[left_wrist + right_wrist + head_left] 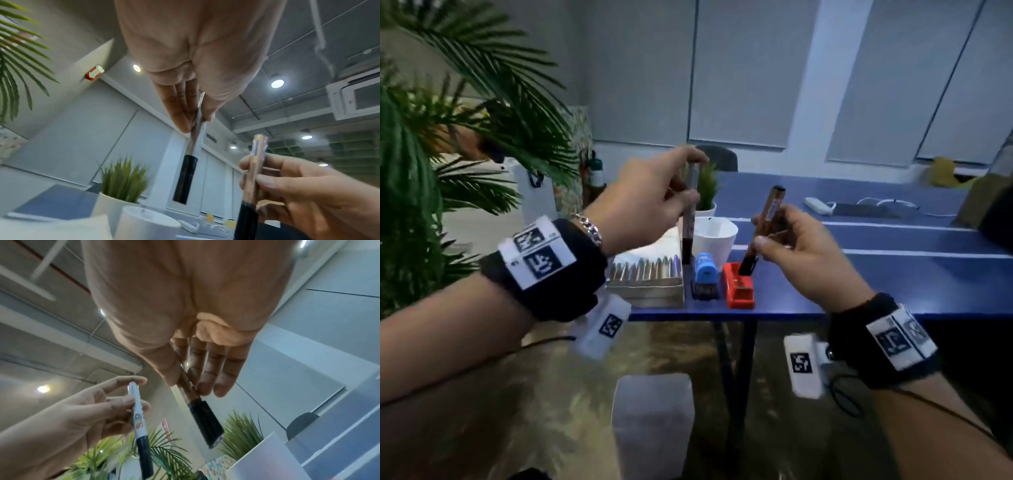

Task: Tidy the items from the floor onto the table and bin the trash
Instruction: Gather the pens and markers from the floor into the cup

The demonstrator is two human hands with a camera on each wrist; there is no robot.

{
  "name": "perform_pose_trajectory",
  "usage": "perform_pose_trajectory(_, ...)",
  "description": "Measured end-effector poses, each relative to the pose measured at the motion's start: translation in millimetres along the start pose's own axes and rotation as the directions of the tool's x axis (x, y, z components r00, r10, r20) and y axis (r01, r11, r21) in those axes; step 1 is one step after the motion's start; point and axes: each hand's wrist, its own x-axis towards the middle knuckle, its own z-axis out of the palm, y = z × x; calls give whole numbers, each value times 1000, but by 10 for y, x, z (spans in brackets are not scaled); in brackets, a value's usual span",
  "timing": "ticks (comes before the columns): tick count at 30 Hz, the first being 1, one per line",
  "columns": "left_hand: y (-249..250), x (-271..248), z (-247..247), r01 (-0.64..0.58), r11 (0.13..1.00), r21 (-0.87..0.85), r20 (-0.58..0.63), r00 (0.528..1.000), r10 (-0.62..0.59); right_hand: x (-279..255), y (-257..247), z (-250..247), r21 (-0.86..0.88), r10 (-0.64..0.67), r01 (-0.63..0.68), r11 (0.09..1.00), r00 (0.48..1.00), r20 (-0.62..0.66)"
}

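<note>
Markers are held one in each hand above the near end of the tabletop (893,274). The left hand (650,198) is pinched on a white-barrelled marker (690,219), held nearly upright with its black cap downward, thumb and fingertips closed on the upper barrel, above the gap between a white cup (714,240) and an open box of crayons (647,277). The right hand (801,253) is pinched on a brown-barrelled marker (765,229), tilted, with its black cap just above a red stapler (738,287). A blue stamp-like item (704,277) stands between the crayon box and the stapler. Both markers are judged to be light, rigid and smooth, so a mid-barrel pinch should suffice; a grip on the cap alone is inadvisable, since a cap may pull off. The cup is judged a likely receptacle, though this is not confirmed. In the head view the layout of the tabletop is shown, with a small potted plant (705,192) behind the cup. In the left wrist view the flattened fingers (180,107) against the white barrel are shown from below. In the right wrist view coloured lettering on the white marker (138,417) is visible, but not legible.
</note>
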Motion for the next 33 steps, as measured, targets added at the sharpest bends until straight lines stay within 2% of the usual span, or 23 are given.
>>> perform_pose_trajectory(5,-325,808,200,83,996,33,-73,994,-81,817,113,21,-124,41,-53,991,995,-96)
perform_pose_trajectory(8,-517,1110,523,121,993,8,-22,992,-121,1148,162,102,-252,94,-108,962,993,-68)
perform_pose_trajectory(12,-673,1322,915,129,978,161,15,991,-134,1274,221,171,-326,115,-132,936,991,-72)
perform_pose_trajectory(20,-997,1335,1324,225,923,312,123,954,-274,1251,263,147,-278,108,-123,953,992,-69)
perform_pose_trajectory(25,-1128,1294,1365,213,899,383,151,946,-288,1293,221,162,-265,103,-123,956,991,-90)
perform_pose_trajectory(29,-1089,1243,1243,232,897,377,129,946,-298,1329,203,188,-289,105,-124,949,991,-79)
perform_pose_trajectory(33,-816,913,907,214,871,441,167,935,-314,1460,260,240,-348,134,-148,926,989,-64)
